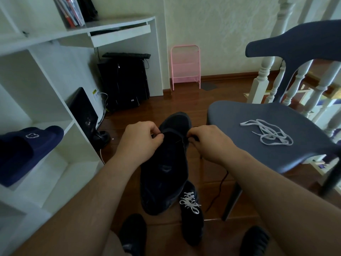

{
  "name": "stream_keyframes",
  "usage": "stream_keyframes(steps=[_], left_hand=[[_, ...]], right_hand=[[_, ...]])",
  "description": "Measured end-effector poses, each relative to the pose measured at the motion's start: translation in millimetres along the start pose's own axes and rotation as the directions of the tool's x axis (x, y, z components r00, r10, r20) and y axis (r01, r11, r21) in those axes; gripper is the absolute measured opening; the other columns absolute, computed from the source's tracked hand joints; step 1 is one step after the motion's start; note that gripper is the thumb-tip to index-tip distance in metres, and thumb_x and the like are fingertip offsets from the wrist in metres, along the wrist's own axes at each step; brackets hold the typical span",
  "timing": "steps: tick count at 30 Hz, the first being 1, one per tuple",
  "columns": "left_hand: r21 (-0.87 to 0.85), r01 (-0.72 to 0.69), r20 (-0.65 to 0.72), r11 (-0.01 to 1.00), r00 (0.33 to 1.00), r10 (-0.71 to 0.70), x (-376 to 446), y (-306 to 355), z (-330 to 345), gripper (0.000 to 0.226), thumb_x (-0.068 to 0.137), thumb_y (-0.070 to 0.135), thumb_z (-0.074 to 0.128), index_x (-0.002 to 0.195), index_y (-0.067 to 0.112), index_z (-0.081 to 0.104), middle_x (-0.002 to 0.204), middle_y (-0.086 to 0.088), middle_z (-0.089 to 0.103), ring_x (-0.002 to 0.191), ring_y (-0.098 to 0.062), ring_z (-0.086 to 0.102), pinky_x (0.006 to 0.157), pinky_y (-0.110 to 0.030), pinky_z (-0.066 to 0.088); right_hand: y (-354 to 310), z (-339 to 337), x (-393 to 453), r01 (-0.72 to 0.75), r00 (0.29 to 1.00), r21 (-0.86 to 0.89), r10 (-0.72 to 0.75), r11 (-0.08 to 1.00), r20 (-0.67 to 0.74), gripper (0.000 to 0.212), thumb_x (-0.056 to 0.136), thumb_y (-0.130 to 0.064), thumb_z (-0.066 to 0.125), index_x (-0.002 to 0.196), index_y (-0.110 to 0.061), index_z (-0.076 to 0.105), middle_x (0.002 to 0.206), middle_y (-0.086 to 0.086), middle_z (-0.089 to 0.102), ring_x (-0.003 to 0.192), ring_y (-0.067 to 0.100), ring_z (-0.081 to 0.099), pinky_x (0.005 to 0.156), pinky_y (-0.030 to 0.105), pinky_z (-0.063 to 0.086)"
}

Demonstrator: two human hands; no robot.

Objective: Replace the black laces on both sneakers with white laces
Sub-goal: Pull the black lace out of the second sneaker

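Left hand [140,139] and right hand [206,141] each have fingers curled in a pinch at the eyelet area of a black sneaker [166,163] held up between them, toe pointing away. The pinched item appears to be a thin black lace [156,134] — mostly lost against the dark upper, fingertips hidden. Sneaker detail is underexposed. Below it on the wooden floor [212,182] stands a second black sneaker [191,215] — white-laced, partly covered. A loose white lace [267,132] lies tangled on the grey chair [239,115] seat at right.
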State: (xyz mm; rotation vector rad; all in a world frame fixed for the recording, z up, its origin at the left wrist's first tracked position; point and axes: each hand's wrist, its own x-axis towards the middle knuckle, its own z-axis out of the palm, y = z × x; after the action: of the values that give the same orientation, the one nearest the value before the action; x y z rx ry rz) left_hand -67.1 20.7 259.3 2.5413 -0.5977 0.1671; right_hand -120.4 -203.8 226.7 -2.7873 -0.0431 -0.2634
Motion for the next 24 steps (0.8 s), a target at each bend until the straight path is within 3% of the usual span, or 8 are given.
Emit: stream_keyframes(steps=[3,6,10,12,15,19,21,24], left_hand=[[0.002,0.017,0.001,1.0,1.0,-0.017,0,-2,-1,0.011,0.097,0.039,0.072,0.092,0.029,0.071,0.071,0.009,0.067,0.064,-0.006,0.064,0.055,-0.022,0.045],[-0.001,0.046,0.003,0.999,0.999,-0.046,0,-9,-4,0.011,0.097,0.039,0.072,0.091,0.03,0.071,0.075,0.01,0.067,0.068,-0.005,0.064,0.056,-0.022,0.043],[0.046,0.089,0.141,0.995,0.985,-0.094,-1,-15,3,0.015,0.098,0.04,0.07,0.088,0.029,0.07,0.085,0.008,0.068,0.076,-0.007,0.063,0.059,-0.025,0.046],[0.119,0.093,0.24,0.989,0.963,-0.119,-2,-16,18,0.02,0.1,0.036,0.068,0.086,0.023,0.073,0.083,0.001,0.071,0.074,-0.015,0.066,0.061,-0.03,0.052],[0.23,0.066,0.344,0.971,0.928,-0.145,-3,-22,56,0.027,0.103,0.031,0.065,0.086,0.012,0.074,0.078,-0.011,0.071,0.071,-0.029,0.069,0.062,-0.038,0.055],[0.378,0.143,0.481,0.915,0.814,-0.326,-11,-56,124,0.025,0.105,0.028,0.066,0.121,0.009,0.067,0.103,-0.01,0.067,0.086,-0.029,0.066,0.073,-0.04,0.054],[0.425,0.24,0.449,0.873,0.781,-0.434,-30,-84,161,0.024,0.104,0.022,0.064,0.126,0.01,0.065,0.117,-0.011,0.067,0.101,-0.032,0.067,0.079,-0.038,0.056],[0.408,0.391,0.431,0.825,0.714,-0.551,-73,-119,214,0.02,0.108,0.015,0.051,0.123,0.012,0.063,0.123,-0.01,0.064,0.108,-0.031,0.065,0.084,-0.037,0.055]], right_hand=[[15,-3,1,-0.133,0.991,0.01,0.133,0.991,0.006,0.016,0.105,-0.029,0.052,0.094,-0.028,0.063,0.093,-0.002,0.066,0.087,0.023,0.06,0.075,0.043,0.055],[42,-9,-2,-0.265,0.964,0.01,0.265,0.964,0.036,0.016,0.106,-0.029,0.054,0.099,-0.022,0.067,0.096,0.003,0.068,0.083,0.022,0.06,0.073,0.041,0.053],[30,-15,-4,-0.252,0.96,0.487,0.278,0.836,0.02,0.019,0.106,-0.027,0.057,0.094,-0.018,0.069,0.071,-0.007,0.057,0.058,0.006,0.048,0.057,0.026,0.038],[16,-14,-4,-0.233,0.966,0.58,0.254,0.781,0.047,0.023,0.107,-0.028,0.054,0.091,-0.019,0.068,0.065,-0.005,0.051,0.048,0.005,0.04,0.053,0.028,0.036],[4,-14,-7,-0.215,0.974,0.572,0.218,0.791,0.064,0.025,0.109,-0.029,0.051,0.09,-0.021,0.066,0.065,-0.001,0.049,0.051,0.011,0.039,0.055,0.033,0.036],[-5,-16,-8,-0.202,0.978,0.559,0.191,0.804,0.079,0.023,0.108,-0.03,0.052,0.094,-0.02,0.067,0.067,-0.003,0.051,0.056,0.014,0.043,0.056,0.036,0.039],[-7,-13,-9,-0.195,0.981,0.55,0.173,0.812,0.092,0.022,0.108,-0.029,0.052,0.094,-0.02,0.067,0.066,-0.004,0.053,0.056,0.013,0.045,0.056,0.036,0.041],[-7,-9,-11,-0.192,0.981,0.538,0.16,0.821,0.107,0.02,0.109,-0.029,0.051,0.096,-0.022,0.065,0.066,-0.006,0.053,0.053,0.01,0.045,0.055,0.034,0.043]])
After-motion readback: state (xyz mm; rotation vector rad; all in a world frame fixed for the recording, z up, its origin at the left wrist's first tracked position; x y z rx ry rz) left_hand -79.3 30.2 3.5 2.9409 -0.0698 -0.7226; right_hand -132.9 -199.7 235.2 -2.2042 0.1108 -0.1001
